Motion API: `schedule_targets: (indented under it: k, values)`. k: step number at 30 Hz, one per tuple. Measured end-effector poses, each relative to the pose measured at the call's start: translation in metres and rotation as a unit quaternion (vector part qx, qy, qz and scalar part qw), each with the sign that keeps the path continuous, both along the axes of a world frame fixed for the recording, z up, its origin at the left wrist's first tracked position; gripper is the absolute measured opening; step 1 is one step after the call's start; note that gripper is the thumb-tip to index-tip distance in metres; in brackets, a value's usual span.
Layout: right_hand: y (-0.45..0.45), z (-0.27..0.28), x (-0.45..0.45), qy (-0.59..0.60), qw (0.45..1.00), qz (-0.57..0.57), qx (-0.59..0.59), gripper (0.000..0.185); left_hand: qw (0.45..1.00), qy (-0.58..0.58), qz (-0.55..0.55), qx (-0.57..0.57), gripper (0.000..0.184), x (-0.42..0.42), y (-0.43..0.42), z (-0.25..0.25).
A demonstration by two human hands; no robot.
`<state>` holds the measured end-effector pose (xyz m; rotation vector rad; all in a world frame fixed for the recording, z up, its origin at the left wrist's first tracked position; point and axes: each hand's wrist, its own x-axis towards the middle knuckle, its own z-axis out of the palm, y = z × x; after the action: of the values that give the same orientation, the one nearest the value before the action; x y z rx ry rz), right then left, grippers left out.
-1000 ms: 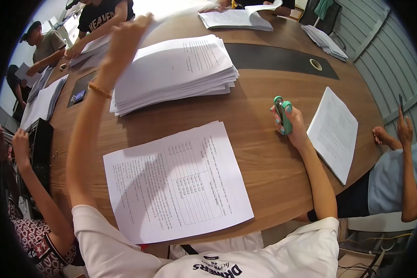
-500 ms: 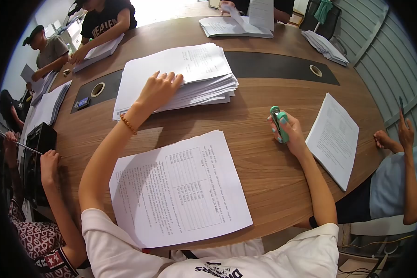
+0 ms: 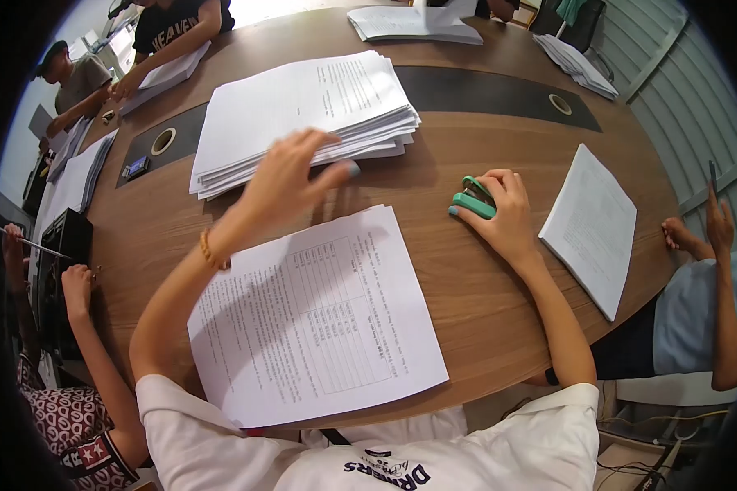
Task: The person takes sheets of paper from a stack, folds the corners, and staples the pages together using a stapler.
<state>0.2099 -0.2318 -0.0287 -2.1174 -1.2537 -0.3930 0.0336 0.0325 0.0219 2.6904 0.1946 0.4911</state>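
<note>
A thick, uneven pile of printed sheets point(image 3: 295, 98) lies on the wooden table. My left hand point(image 3: 295, 176) hovers by its near edge, fingers apart, with nothing in it. Nearer to me rests a printed paper point(image 3: 319, 319) with a table and lines of text; my left forearm crosses its upper left corner. My right hand point(image 3: 504, 209) holds a green stapler point(image 3: 477, 199) above the tabletop, to the right of that paper. Further right is a neat stack of printed pages point(image 3: 591, 229).
A black box point(image 3: 65, 254) and a co-worker's hand point(image 3: 78, 286) are at the left. Another person's hand point(image 3: 719, 225) is at the far right. Across the table point(image 3: 467, 155), people handle papers point(image 3: 413, 24). A small blue object point(image 3: 137, 168) lies beside a round table hole.
My left hand went from raised high down onto the big pile, then back towards me off its near edge. My right hand has turned the stapler from upright to sideways.
</note>
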Motion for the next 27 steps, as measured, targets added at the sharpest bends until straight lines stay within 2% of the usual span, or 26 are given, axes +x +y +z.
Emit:
schedule_targets:
  k: [2, 4, 6, 8, 9, 11, 12, 14, 21, 27]
  values:
    - [0.0, -0.001, -0.002, -0.026, 0.999, -0.008, -0.019, 0.044, 0.992, 0.031, -0.084, -0.086, 0.038, -0.017, -0.021, -0.006]
    - [0.0, 0.0, -0.002, -0.049, 0.998, -0.02, -0.025, 0.043, 0.993, 0.038, -0.077, -0.084, 0.04, -0.029, -0.034, -0.016]
    - [-0.003, 0.005, -0.006, -0.045, 0.996, -0.031, -0.064, 0.049, 0.983, 0.07, -0.064, -0.157, 0.042, -0.035, -0.038, -0.018]
    - [0.001, 0.011, -0.013, -0.147, 0.987, -0.051, -0.027, 0.055, 0.975, 0.088, -0.06, -0.193, 0.043, -0.037, -0.039, -0.021]
    - [0.003, 0.015, -0.021, -0.145, 0.988, -0.052, -0.029, 0.055, 0.975, 0.072, -0.06, -0.2, 0.042, -0.038, -0.04, -0.022]
    - [0.009, 0.02, -0.043, -0.018, 0.998, 0.067, -0.01, 0.058, 0.975, 0.059, -0.06, -0.207, 0.041, -0.04, -0.04, -0.027]
    - [0.012, 0.019, -0.055, -0.013, 0.998, 0.066, -0.009, 0.058, 0.978, 0.035, -0.066, -0.196, 0.041, -0.041, -0.039, -0.032]
    - [0.019, 0.015, -0.076, 0.107, 0.98, 0.166, -0.02, 0.058, 0.98, 0.015, -0.078, -0.181, 0.042, -0.042, -0.037, -0.035]
    - [0.026, 0.003, -0.08, 0.076, 0.98, 0.182, -0.036, 0.062, 0.975, 0.022, -0.071, -0.211, 0.047, -0.044, -0.038, -0.033]
    - [0.026, 0.004, -0.079, 0.082, 0.977, 0.188, -0.052, 0.055, 0.971, 0.024, -0.085, -0.22, 0.05, -0.044, -0.036, -0.031]
